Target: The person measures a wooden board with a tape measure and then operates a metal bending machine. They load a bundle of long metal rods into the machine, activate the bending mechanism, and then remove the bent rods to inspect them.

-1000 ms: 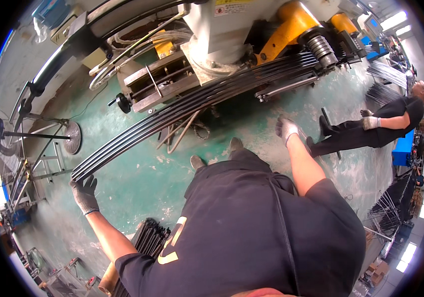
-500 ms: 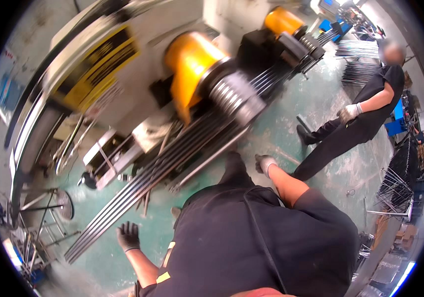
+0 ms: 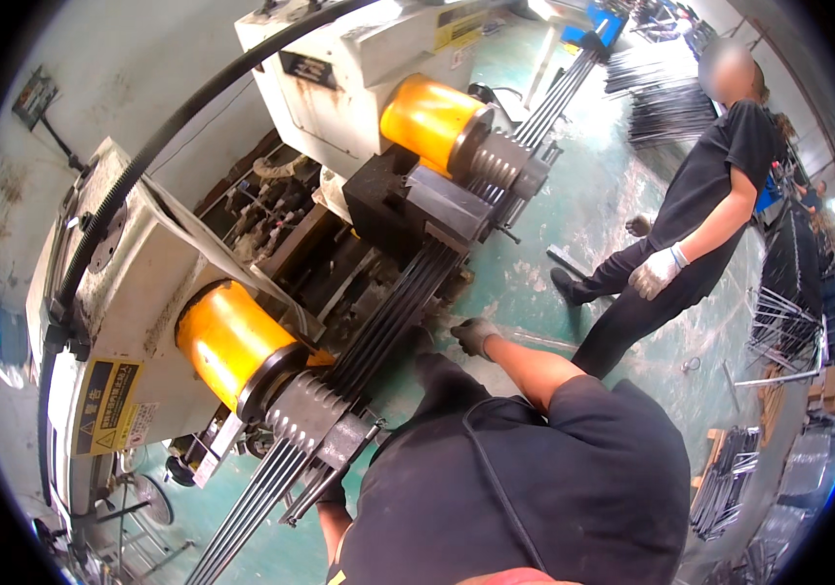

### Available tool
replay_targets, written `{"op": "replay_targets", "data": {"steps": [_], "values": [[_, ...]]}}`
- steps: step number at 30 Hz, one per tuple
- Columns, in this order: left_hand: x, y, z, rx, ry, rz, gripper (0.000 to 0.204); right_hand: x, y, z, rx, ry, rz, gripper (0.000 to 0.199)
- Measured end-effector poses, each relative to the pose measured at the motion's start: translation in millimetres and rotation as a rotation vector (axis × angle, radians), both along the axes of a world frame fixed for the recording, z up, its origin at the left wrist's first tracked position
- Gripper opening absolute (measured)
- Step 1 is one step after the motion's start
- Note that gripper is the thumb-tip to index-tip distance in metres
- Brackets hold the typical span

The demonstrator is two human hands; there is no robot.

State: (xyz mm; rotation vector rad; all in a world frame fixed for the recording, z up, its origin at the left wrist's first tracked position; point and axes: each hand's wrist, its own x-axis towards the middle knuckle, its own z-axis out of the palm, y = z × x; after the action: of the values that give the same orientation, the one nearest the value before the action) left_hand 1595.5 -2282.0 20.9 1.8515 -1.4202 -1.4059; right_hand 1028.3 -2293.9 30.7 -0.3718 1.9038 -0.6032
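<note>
Green floor (image 3: 622, 195); gloved right hand (image 3: 476, 336) near, perhaps touching, ribbed rods (image 3: 398, 312).

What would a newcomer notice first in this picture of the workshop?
Two bright yellow cylinders stand out on the grey-white machine at left and centre. A bundle of long dark metal rods runs through grooved rollers between them, with the person's gloved right hand beside it. At right stands a co-worker in black with white gloves.
</note>
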Motion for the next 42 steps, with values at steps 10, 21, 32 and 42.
{"op": "replay_targets", "data": {"steps": [10,21,32,42], "values": [[80.8,11.2,-48.8,-0.349,-0.801,-0.707,0.024,18.4,99.6,-17.2,0.145,0.096,0.121,0.034],[24.7,30.8,30.9,-0.197,-0.346,-0.618,0.02,83.2,166.3,29.3,0.04,-0.026,-0.25,0.041],[120.7,67.7,-65.1,0.015,-0.035,-0.106,0.027,38.4,181.0,-46.8,0.203,0.161,0.134,0.043],[88.3,144.8,-60.9,-0.171,-0.836,-0.741,0.016,83.6,123.9,26.2,0.064,0.011,0.02,0.045]]}}
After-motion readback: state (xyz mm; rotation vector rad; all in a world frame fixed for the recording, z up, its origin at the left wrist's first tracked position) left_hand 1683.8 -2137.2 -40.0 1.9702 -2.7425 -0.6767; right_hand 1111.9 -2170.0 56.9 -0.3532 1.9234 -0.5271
